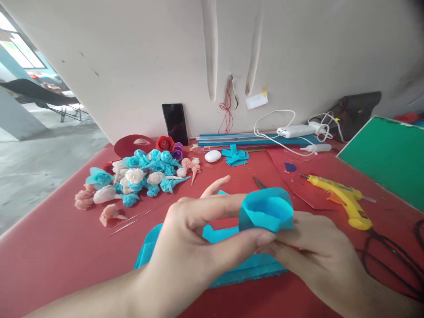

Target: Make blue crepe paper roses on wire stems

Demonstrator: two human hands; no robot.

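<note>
Between my two hands is a blue crepe paper piece (266,210), curled into a small cup with its opening upward. My left hand (198,238) pinches its left and front sides, thumb in front and index finger behind, with another finger raised. From the right, my right hand (318,247) grips the paper's lower right part; some of its fingertips are hidden behind the paper. Below both hands lies a stack of blue crepe paper (245,271) on the red table (82,274).
Several paper flowers (142,176) in blue, white and pink lie at the left. A yellow glue gun (347,198), black-handled scissors (391,260) and a green board (387,154) are at the right. A phone (175,123) leans against the wall; blue strips (236,155) lie behind my hands.
</note>
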